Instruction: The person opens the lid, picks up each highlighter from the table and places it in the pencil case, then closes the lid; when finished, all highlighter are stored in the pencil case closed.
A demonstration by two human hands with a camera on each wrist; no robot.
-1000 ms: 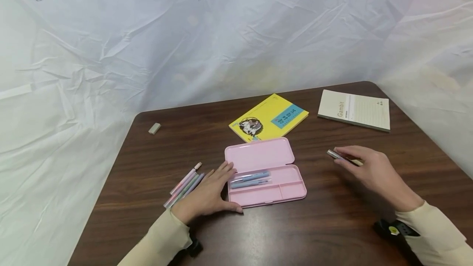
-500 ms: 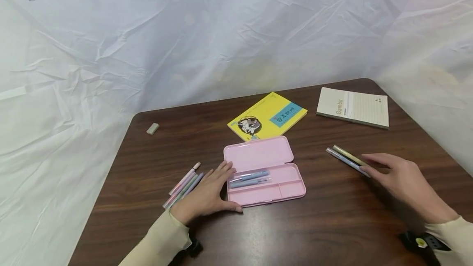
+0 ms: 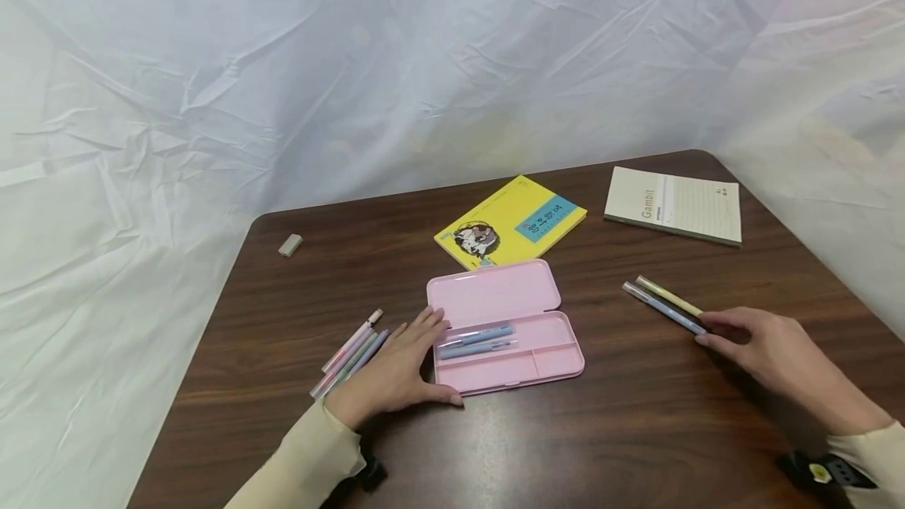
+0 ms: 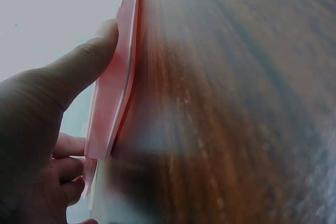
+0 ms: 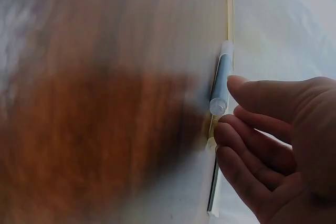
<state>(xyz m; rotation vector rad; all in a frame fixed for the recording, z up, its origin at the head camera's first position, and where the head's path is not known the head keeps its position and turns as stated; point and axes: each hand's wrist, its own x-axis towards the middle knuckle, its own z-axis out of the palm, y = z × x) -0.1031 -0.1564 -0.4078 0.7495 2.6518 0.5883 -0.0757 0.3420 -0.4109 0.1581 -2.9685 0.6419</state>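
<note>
An open pink pencil case (image 3: 495, 289) lies mid-table, with two blue pens (image 3: 477, 342) in its long compartment. My left hand (image 3: 396, 371) holds the case's left end, the thumb along its front side and the fingers at the left and lid side. To the right of the case, a blue pen (image 3: 661, 306) and a yellow pen (image 3: 665, 294) lie side by side on the table. My right hand (image 3: 785, 360) has thumb and fingers about their near ends. In the right wrist view, the thumb touches the blue pen (image 5: 222, 74) and the fingers are bent near the yellow pen.
Several pens (image 3: 349, 356) lie left of the case, partly behind my left hand. A small eraser (image 3: 290, 245) is at the far left. Behind the case lies a yellow booklet (image 3: 509, 222); a cream notebook (image 3: 675, 205) is at the back right. White fabric (image 3: 396, 85) hangs behind the table.
My right hand has slid back along the two pens toward their near ends, uncovering most of their length. The pens have hardly moved. My left hand stays at the pencil case.
</note>
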